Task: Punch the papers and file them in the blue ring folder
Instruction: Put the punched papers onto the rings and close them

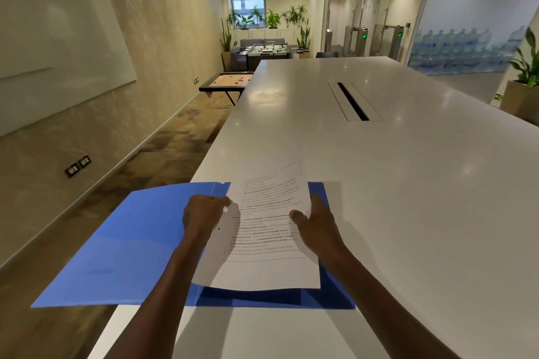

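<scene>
Nearest the camera, the blue ring folder (122,245) lies spread open flat at the near corner of the white bench (408,183). Its left cover hangs out past the bench edge over the carpeted floor (163,143), and its right half lies on the top. Lying open like this, the spine is reachable; the rings themselves are hidden under the sheet and the left hand.

Over that right half the printed papers (271,242) are held lifted, the near edge bowed up and casting a shadow on the blue beneath. They are tilted a little, the far corner reaching past the folder onto bare bench. One dark punched hole shows near the left margin, beside the left wrist, so the punching looks done for this sheet at least.

The left hand (204,216) has its fingers (223,200) curled, pinching the left margin, probably to steer the holes toward the spine. The right hand (316,224) grips the right edge, thumb lying on the printed face and the other fingers underneath, steadying the sheet so it stays level while it is lined up.

Farther along the bench a dark cable slot (353,102) is set in the top. No punch is in view.
</scene>
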Motion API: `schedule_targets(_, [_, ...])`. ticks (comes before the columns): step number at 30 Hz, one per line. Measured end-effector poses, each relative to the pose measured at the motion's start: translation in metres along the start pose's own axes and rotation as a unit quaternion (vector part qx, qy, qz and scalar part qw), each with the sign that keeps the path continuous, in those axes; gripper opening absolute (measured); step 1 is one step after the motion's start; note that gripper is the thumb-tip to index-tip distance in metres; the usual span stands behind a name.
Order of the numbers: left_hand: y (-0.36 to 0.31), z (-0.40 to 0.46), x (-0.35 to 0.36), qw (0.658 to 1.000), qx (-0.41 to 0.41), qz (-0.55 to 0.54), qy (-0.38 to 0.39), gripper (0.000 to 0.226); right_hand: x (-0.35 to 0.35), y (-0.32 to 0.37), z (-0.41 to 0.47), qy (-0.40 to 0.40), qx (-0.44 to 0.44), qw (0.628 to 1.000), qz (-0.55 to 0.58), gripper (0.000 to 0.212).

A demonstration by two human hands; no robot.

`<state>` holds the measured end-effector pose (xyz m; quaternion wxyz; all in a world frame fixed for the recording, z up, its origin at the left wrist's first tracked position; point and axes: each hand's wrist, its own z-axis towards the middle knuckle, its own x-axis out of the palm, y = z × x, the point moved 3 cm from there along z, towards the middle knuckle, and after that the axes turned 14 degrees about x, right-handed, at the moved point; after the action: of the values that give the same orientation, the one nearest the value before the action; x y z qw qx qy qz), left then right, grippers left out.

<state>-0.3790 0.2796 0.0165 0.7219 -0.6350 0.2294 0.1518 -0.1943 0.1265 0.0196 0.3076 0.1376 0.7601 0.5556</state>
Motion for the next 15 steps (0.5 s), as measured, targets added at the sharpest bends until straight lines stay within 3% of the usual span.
schedule_targets(5, [0.0019, -0.0044, 0.0007, 1.0, -0.002, -0.011, 0.0, 0.03, -0.0009, -0.0009, 0.0011, 0.0, 0.004, 1.0, -0.003, 0.027])
schedule_targets(15, [-0.0002, -0.0083, 0.0089, 0.999, 0.043, 0.008, -0.024, 0.012, -0.0015, -0.0011, -0.0022, -0.008, 0.026, 1.0, 0.002, 0.029])
